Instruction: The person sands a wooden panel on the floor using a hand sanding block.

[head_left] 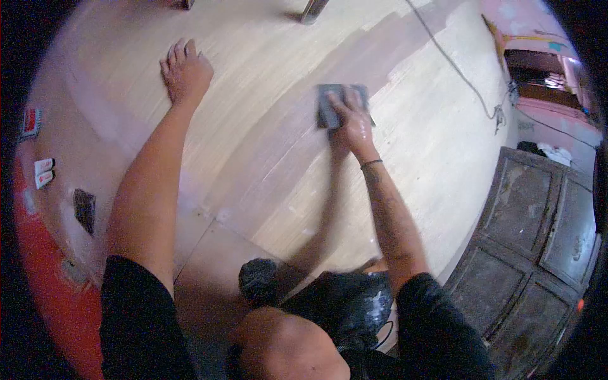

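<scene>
My right hand point(353, 123) presses a dark grey sheet, which looks like sandpaper point(328, 113), flat against a broad pale wood-grain surface point(266, 82). Its fingers lie over the sheet, and both are slightly smeared by motion. A darker, mauve-brown band point(278, 152) runs diagonally across the surface beneath the sheet. To the left, my left hand point(186, 73) rests palm down on the pale surface with its fingers stretched out, holding nothing. A dark band circles my right wrist.
A dark panelled cabinet point(516, 253) stands at right. A grey cord point(453, 60) crosses the upper right. Leftward lie two small white tubes point(44, 173), a dark flat rectangular piece point(84, 211) and a red-and-white item point(30, 123). A furniture leg point(313, 11) stands at the top.
</scene>
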The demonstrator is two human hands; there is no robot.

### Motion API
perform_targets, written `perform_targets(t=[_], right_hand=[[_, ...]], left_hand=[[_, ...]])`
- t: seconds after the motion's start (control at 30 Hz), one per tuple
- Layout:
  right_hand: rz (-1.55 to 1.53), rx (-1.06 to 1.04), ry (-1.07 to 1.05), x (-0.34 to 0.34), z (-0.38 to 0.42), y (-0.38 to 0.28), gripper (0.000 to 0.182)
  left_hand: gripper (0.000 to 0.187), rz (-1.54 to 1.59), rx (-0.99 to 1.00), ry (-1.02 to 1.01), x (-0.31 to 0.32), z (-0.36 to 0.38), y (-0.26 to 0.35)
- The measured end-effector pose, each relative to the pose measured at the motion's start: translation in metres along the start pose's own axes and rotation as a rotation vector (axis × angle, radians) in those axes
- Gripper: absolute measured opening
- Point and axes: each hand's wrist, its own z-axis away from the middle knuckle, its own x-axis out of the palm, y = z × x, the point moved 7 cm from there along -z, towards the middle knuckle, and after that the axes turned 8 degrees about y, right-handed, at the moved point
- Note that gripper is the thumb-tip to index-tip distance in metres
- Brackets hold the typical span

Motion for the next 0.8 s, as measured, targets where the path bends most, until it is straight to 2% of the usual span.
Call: perform_targets(t=[0.07, 0.1, 0.13, 0.17, 0.23, 0.27, 0.3, 0.33, 0.37, 0.4, 0.43, 0.5, 0.53, 0.57, 0.6, 0.63, 0.7, 0.73, 0.77, 0.8], right_hand=[[0.066, 0.248, 0.405, -0.005, 0.001, 0.023, 0.047], [0.157, 0.119, -0.001, 0.002, -0.001, -0.028, 0.048], [0.147, -0.171, -0.137, 0.019, 0.009, -0.085, 0.048], [-0.172, -0.296, -0.202, 0.020, 0.031, -0.130, 0.047], [-0.224, -0.506, -0.427, 0.013, 0.056, -0.158, 0.047], [-0.241, -0.567, -0.335, 0.010, 0.044, -0.130, 0.048], [-0.194, -0.445, -0.220, 0.003, 0.017, -0.093, 0.049], [0.184, -0.421, -0.184, -0.001, -0.010, -0.056, 0.050], [0.052, -0.142, -0.059, -0.026, -0.040, -0.011, 0.051], [-0.218, 0.186, 0.276, -0.010, -0.048, 0.059, 0.052], [-0.052, 0.365, 0.441, 0.005, -0.047, 0.094, 0.053], [0.168, 0.206, 0.160, -0.007, -0.053, 0.016, 0.067], [0.209, -0.087, -0.024, -0.004, -0.049, -0.042, 0.062], [0.313, -0.366, -0.104, 0.024, -0.027, -0.085, 0.055], [-0.065, -0.506, -0.185, 0.024, 0.001, -0.117, 0.051], [-0.212, -0.571, -0.481, 0.005, 0.011, -0.136, 0.051], [-0.199, -0.768, -0.267, -0.007, 0.000, -0.093, 0.052], [-0.101, -0.601, -0.246, -0.006, -0.021, -0.054, 0.054], [0.067, -0.424, -0.137, -0.001, -0.045, 0.003, 0.055], [0.005, -0.118, -0.089, -0.018, -0.068, 0.047, 0.058]], left_hand=[[0.047, -0.010, -0.012, -0.036, -0.003, -0.004, 0.001], [0.047, -0.012, -0.010, -0.067, -0.004, -0.004, 0.001], [0.047, 0.011, -0.019, -0.044, -0.011, -0.006, 0.002], [0.047, 0.005, -0.020, -0.052, -0.015, -0.004, 0.001], [0.047, 0.011, -0.016, -0.056, -0.011, -0.006, 0.006], [0.047, 0.005, -0.012, -0.054, -0.010, -0.006, 0.006], [0.046, -0.009, -0.014, -0.055, -0.009, -0.003, 0.002], [0.046, -0.013, -0.018, -0.061, -0.008, 0.000, 0.002], [0.047, -0.012, -0.019, -0.058, -0.009, -0.001, 0.003], [0.047, -0.010, -0.021, -0.050, -0.010, -0.003, 0.004], [0.047, -0.014, -0.027, -0.047, -0.012, -0.002, 0.002], [0.047, -0.015, 0.015, -0.012, -0.014, -0.002, 0.005], [0.047, -0.016, 0.013, -0.003, -0.015, -0.004, 0.005], [0.048, -0.012, 0.012, -0.005, -0.013, -0.005, 0.004], [0.048, -0.008, 0.012, -0.014, -0.011, -0.003, 0.003], [0.048, -0.011, 0.015, -0.022, -0.010, -0.003, 0.003], [0.048, 0.013, -0.003, -0.043, -0.012, -0.001, 0.004], [0.048, 0.006, -0.003, -0.050, -0.012, 0.000, 0.005], [0.048, -0.004, -0.007, -0.065, -0.012, -0.001, 0.005], [0.048, -0.011, -0.012, -0.079, -0.013, -0.002, 0.004]])
